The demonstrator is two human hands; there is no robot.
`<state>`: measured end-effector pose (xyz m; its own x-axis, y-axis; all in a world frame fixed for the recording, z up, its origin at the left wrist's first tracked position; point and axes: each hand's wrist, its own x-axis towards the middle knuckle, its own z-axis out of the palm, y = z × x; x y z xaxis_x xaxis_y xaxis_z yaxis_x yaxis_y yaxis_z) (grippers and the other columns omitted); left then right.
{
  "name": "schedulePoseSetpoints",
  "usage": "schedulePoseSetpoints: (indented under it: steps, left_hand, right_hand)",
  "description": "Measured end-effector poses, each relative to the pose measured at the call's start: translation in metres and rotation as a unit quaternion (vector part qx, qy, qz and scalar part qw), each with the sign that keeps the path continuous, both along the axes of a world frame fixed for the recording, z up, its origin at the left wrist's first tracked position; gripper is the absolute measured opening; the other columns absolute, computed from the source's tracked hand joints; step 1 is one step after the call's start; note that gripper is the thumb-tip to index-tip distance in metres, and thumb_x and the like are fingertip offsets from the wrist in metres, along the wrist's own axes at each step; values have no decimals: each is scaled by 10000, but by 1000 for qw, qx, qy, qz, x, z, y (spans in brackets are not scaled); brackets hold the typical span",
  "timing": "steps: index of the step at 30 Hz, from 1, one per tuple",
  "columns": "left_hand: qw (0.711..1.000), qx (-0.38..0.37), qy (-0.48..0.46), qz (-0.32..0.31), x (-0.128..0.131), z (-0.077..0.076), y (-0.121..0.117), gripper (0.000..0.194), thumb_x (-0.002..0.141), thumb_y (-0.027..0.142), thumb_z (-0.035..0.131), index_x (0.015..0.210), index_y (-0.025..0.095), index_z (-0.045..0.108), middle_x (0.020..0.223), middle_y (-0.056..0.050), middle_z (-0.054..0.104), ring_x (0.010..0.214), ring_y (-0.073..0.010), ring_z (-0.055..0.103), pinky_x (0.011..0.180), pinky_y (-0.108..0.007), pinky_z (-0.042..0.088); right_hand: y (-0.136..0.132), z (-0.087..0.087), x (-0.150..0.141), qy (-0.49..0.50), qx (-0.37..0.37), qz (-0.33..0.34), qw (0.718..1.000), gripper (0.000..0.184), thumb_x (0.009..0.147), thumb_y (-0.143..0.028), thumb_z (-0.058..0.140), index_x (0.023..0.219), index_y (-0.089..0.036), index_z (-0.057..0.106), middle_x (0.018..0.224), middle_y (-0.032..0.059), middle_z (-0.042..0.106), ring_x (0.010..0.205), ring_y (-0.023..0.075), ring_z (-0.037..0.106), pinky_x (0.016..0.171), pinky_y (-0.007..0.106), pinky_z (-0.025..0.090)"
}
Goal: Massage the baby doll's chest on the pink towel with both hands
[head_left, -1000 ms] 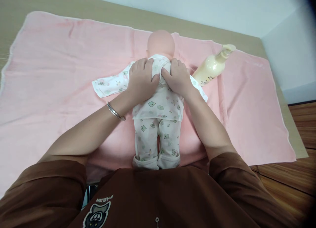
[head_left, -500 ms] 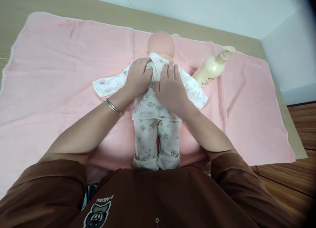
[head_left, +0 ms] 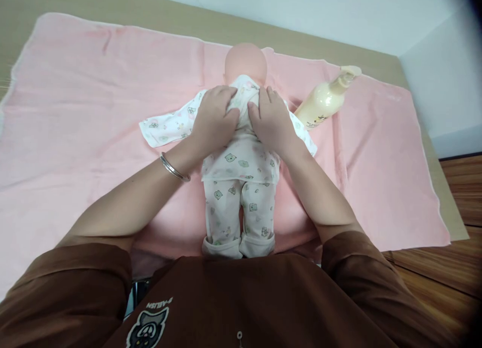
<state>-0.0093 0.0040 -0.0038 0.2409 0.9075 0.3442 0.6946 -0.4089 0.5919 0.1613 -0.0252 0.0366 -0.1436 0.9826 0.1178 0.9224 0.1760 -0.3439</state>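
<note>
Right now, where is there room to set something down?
The soft pink blanket is bare left of the bald doll in white printed clothes, beyond its outstretched sleeve, and right of the cream pump bottle. The middle is crowded: the left hand and right hand rest on the doll's back.

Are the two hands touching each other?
Apart. In the head view, a strip of shirt shows between the left hand and the right hand.

Letters [head_left: 159, 304] on the shirt [head_left: 241, 298], nearer than the left hand [head_left: 216, 116], and print [head_left: 315, 122] on the bottle [head_left: 326, 101] beside the right hand [head_left: 275, 121] cannot be read.
</note>
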Motion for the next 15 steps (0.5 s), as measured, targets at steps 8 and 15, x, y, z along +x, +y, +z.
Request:
schedulePoseSetpoints:
  steps: [8,15]
  left_hand:
    - [998,-28,-49,20,-11,-10,21,499,972,689,334,1075,306,638,1136,-84,681,1112,-334,551,1057,-603,423]
    - [997,76,-17,-21,2,-12,-14,677,1043,711,293,1456,234,540,1517,-132,531,1511,-384,385,1310,-621,260]
  right_hand:
    - [-32,10,-25,-17,-18,30,999,598,1033,-260,350,1574,-4,331,1719,230,287,1677,370,191,1409,553,208]
    - [19,-6,3,16,27,-23,999,447,1098,-300,220,1159,-116,623,1262,155,677,1309,296,612,1250,507,444]
